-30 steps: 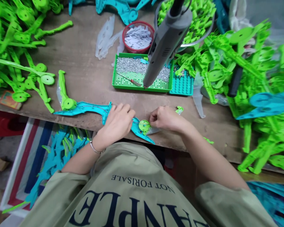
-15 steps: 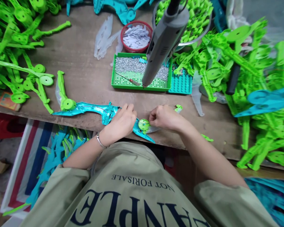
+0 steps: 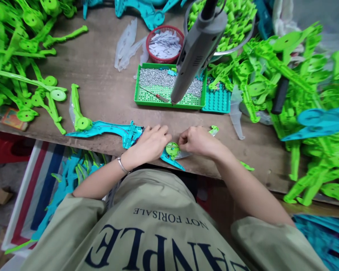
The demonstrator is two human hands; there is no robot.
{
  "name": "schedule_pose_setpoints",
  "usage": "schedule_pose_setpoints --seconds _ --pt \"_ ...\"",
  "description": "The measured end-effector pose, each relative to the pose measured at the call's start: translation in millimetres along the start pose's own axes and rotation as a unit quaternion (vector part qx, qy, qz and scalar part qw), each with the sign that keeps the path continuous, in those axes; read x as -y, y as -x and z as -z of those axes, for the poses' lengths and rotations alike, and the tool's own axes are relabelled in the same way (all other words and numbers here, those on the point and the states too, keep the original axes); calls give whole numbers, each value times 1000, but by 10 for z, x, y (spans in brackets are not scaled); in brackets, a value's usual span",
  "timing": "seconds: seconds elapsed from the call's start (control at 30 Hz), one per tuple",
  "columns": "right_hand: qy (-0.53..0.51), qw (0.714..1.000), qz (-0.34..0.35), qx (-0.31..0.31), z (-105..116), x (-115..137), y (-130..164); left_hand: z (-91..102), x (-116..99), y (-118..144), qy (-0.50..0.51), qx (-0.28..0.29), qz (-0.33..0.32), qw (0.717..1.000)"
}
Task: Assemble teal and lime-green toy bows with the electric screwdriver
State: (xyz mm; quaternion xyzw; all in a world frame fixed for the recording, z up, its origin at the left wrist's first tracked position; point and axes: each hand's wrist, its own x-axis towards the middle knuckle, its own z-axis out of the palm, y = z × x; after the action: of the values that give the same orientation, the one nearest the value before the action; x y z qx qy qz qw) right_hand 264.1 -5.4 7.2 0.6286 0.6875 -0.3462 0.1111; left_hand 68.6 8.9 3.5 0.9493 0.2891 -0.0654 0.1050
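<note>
A blue plastic bow-shaped part (image 3: 107, 129) lies along the front edge of the table. My left hand (image 3: 151, 145) rests over its middle with curled fingers and hides that stretch. A green arm (image 3: 76, 101) with a round wheel is fitted at the part's left end. Near its right end sits a green grooved wheel (image 3: 172, 149), with a thin dark line running across it. My right hand (image 3: 199, 141) is closed in a pinch right beside this wheel; what lies between its fingertips is hidden. A green tip (image 3: 214, 130) shows beyond the right hand.
A green tray (image 3: 171, 104) of small metal screws, with a screwdriver (image 3: 161, 98), stands ahead. Above it hangs a grey power screwdriver (image 3: 196, 56). Green arms lie heaped at left (image 3: 22, 49) and right (image 3: 307, 162). A red basket (image 3: 165, 59) holds white pieces.
My left hand has slid slightly right along the blue part, toward the green wheel. My right hand stays almost in place beside the wheel. The whole view has shifted slightly.
</note>
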Motion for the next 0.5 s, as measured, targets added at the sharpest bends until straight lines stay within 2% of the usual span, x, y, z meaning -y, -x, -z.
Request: schedule_pose_setpoints --seconds 0.13,0.27,0.4,0.5 --pt "3 1000 3 -3 -6 -3 9 4 -6 31 6 -25 -46 999" --pt "1 1000 8 -8 -13 -14 7 -44 -19 21 55 -41 -76 995" --pt "-3 1000 -2 -7 -9 -9 1 -109 -37 48 106 -24 -80 991" --pt "-5 1000 -7 -3 2 4 3 -155 -54 103 76 -19 -91 993"
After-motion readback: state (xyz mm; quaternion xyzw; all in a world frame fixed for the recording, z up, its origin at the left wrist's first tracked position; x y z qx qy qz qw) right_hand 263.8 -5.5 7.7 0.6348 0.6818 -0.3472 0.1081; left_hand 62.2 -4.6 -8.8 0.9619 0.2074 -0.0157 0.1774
